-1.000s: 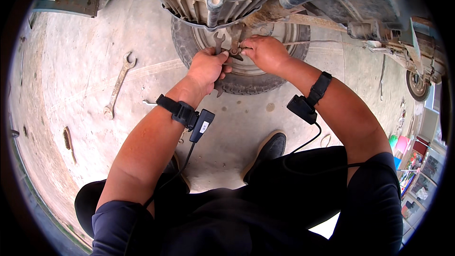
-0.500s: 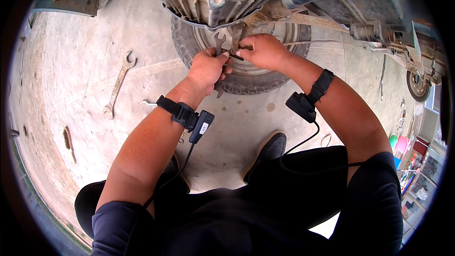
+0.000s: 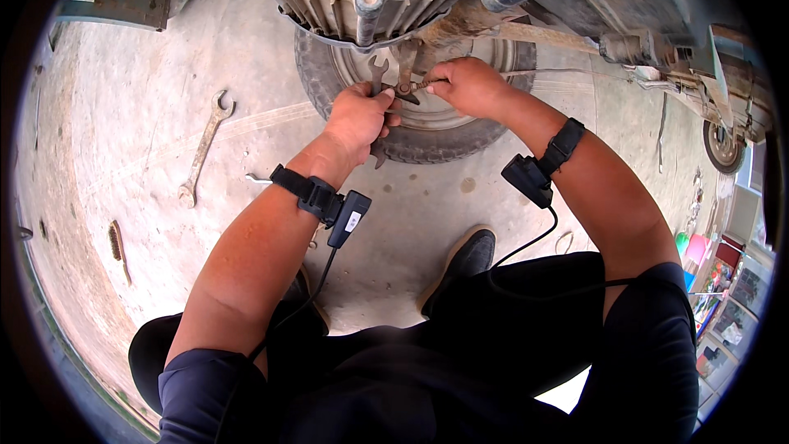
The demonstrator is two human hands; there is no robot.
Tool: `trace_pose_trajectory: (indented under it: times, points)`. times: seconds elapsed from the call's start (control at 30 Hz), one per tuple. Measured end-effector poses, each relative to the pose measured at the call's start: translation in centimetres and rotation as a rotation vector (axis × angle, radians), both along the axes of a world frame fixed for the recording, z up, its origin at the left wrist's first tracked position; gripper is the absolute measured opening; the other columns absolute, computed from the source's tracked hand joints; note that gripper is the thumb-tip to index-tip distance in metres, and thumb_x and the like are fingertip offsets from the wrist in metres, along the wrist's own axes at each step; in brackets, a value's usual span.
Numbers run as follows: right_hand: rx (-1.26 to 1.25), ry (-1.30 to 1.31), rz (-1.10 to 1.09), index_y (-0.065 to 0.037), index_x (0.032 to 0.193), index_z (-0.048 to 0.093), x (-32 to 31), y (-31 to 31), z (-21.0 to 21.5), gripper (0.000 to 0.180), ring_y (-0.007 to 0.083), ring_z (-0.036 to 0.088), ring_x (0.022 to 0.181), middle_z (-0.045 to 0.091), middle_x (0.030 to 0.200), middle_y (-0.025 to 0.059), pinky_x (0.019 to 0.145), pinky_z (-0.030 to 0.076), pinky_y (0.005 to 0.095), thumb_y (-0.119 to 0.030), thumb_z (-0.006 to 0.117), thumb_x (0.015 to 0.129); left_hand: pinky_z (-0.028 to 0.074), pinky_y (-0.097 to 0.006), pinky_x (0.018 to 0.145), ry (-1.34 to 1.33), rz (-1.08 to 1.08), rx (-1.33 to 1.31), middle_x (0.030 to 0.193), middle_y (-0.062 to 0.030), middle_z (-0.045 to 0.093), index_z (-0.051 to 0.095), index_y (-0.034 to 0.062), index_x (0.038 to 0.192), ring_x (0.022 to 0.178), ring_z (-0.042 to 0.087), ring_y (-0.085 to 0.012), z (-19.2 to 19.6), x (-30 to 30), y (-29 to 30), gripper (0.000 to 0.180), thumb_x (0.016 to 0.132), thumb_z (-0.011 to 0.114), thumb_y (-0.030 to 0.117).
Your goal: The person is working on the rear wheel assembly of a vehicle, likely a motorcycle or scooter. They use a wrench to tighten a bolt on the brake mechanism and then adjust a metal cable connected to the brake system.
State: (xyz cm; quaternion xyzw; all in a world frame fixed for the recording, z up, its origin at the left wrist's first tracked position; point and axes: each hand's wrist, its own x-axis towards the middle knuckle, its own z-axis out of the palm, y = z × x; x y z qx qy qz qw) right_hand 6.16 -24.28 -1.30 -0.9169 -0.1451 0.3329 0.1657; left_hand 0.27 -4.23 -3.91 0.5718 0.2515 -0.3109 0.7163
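At upper centre I see my left hand point(image 3: 359, 115) closed around a stiff, grimy steel open-ended wrench point(image 3: 377, 74) (likely slippery; best gripped mid-shaft), my right hand point(image 3: 468, 86) pinching small dark pliers point(image 3: 408, 90) beside it.

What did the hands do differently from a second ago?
Hardly anything. The left hand keeps its grip on the wrench under the vehicle, and the right hand keeps holding the thin rod next to it, shifted only a touch. The tyre, the spanner on the floor and the shoe stayed where they were.
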Motion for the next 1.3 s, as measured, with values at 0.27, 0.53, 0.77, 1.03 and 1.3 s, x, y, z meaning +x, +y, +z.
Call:
trace_pose_trajectory:
  times: [0.27, 0.53, 0.77, 1.03, 1.3]
  points:
    - [0.001, -0.091, 0.094, -0.014, 0.109, 0.068, -0.1, -0.2, -0.6, 0.029, 0.0346, 0.064, 0.094, 0.068, 0.097, 0.0149, 0.082, 0.049, 0.0454, -0.035, 0.056, 0.094, 0.043, -0.027, 0.056, -0.021, 0.022, 0.014, 0.089, -0.0051, 0.063, 0.058, -0.0014, 0.105, 0.070, 0.058, -0.0135, -0.1, -0.2, -0.3, 0.020, 0.098, 0.054, 0.017]
    - [-0.010, -0.256, 0.179, -0.013, 0.107, 0.066, -0.2, -2.2, -1.0, 0.026, 0.0336, 0.062, 0.098, 0.067, 0.101, 0.0127, 0.083, 0.049, 0.0464, -0.033, 0.054, 0.095, 0.041, -0.025, 0.056, -0.006, 0.029, 0.034, 0.088, -0.0031, 0.063, 0.056, 0.0006, 0.107, 0.067, 0.056, -0.0106, -0.1, -0.4, -0.6, 0.018, 0.099, 0.054, 0.016]
    - [-0.047, -0.290, 0.204, -0.013, 0.108, 0.064, 0.0, -4.6, -1.8, 0.027, 0.0336, 0.061, 0.103, 0.066, 0.106, 0.0121, 0.086, 0.049, 0.0460, -0.034, 0.053, 0.096, 0.042, -0.025, 0.056, 0.005, 0.065, -0.002, 0.090, -0.0039, 0.063, 0.055, 0.0013, 0.109, 0.068, 0.056, -0.0111, 0.1, -0.4, -0.8, 0.019, 0.099, 0.054, 0.017]
    - [-0.062, -0.292, 0.217, -0.015, 0.107, 0.065, 0.2, -4.4, -1.8, 0.026, 0.0327, 0.061, 0.104, 0.067, 0.108, 0.0085, 0.086, 0.049, 0.0456, -0.035, 0.051, 0.096, 0.042, -0.025, 0.055, 0.008, 0.096, 0.005, 0.091, -0.0050, 0.064, 0.056, 0.0013, 0.109, 0.068, 0.057, -0.0118, 0.0, -0.5, -1.0, 0.019, 0.099, 0.055, 0.017]
    - [-0.100, -0.325, 0.239, -0.019, 0.106, 0.065, -0.1, -4.6, -1.5, 0.025, 0.0286, 0.062, 0.104, 0.067, 0.108, 0.0050, 0.083, 0.051, 0.0434, -0.036, 0.051, 0.096, 0.042, -0.026, 0.055, -0.014, 0.050, 0.086, 0.091, -0.0054, 0.065, 0.056, 0.0007, 0.107, 0.067, 0.058, -0.0119, 0.4, -0.6, -1.2, 0.019, 0.099, 0.055, 0.018]
